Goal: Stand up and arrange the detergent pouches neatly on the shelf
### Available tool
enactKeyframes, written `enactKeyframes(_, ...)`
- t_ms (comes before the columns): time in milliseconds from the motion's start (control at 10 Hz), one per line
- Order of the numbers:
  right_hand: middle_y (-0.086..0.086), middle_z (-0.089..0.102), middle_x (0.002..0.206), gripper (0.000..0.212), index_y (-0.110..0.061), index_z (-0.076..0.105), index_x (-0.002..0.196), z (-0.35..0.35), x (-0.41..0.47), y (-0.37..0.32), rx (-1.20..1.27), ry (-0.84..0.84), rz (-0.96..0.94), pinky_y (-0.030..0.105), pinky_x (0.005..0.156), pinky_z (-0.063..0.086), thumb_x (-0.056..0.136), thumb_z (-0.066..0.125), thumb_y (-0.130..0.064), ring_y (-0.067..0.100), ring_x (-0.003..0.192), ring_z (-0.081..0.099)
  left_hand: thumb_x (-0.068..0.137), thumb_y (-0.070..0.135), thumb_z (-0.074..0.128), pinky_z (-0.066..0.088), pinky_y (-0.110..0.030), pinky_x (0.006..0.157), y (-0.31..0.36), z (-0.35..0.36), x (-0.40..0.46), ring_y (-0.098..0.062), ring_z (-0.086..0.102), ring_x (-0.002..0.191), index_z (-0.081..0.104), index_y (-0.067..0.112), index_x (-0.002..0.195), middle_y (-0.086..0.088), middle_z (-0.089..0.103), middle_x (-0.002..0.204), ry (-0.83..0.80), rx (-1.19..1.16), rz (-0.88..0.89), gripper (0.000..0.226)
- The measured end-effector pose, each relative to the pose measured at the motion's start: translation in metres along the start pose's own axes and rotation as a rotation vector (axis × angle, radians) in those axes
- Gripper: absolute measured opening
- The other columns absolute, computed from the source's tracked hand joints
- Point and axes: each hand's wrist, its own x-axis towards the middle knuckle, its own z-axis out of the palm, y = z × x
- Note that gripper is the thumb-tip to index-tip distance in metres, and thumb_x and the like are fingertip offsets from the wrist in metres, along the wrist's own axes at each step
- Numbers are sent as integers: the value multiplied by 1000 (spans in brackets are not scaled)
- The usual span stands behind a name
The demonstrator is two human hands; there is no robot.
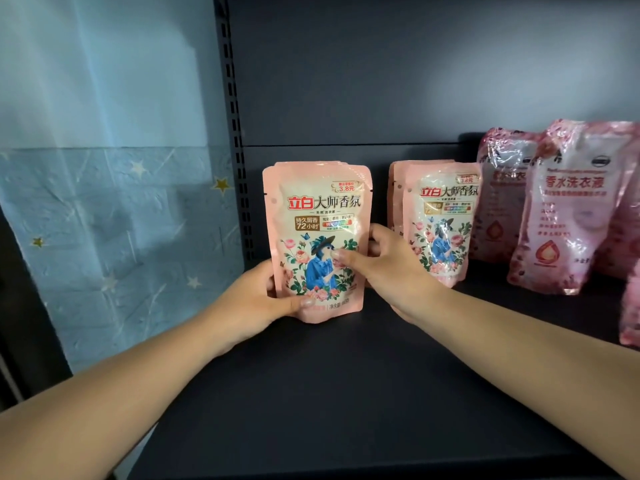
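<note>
A small stack of pink detergent pouches (pixel 318 220) with a rose picture stands upright on the dark shelf (pixel 346 393), left of centre. My left hand (pixel 252 303) grips its lower left edge, thumb across the front near the bottom. My right hand (pixel 388 268) holds its right edge, thumb pressed on the front and fingers behind. A second upright group of the same pouches (pixel 440 216) stands just to the right, apart from the first.
Larger glossy pink pouches (pixel 571 209) lean at the far right, with another one (pixel 630 306) at the right edge. A perforated shelf upright (pixel 235 133) bounds the left side. Beyond it hangs blue star-patterned wallpaper (pixel 121 220).
</note>
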Motion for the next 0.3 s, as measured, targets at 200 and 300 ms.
enactKeyframes(200, -6, 62, 102, 24, -19, 54, 102, -10, -6, -2, -200, -99, 99, 29, 85, 52, 85, 64, -32, 10, 99, 60, 80, 18, 70, 40, -5, 71, 5, 3, -5, 11, 56, 86, 48, 39, 99, 25, 59, 94, 5, 108, -24, 36)
enactKeyframes(300, -5, 60, 105, 24, -19, 57, 102, -26, -14, -2, -398, -111, 105, 34, 93, 49, 85, 63, -35, 13, 103, 58, 82, 28, 67, 39, -15, 77, 14, 2, -18, 0, 57, 99, 52, 32, 109, 17, 61, 104, 67, 166, -121, 31)
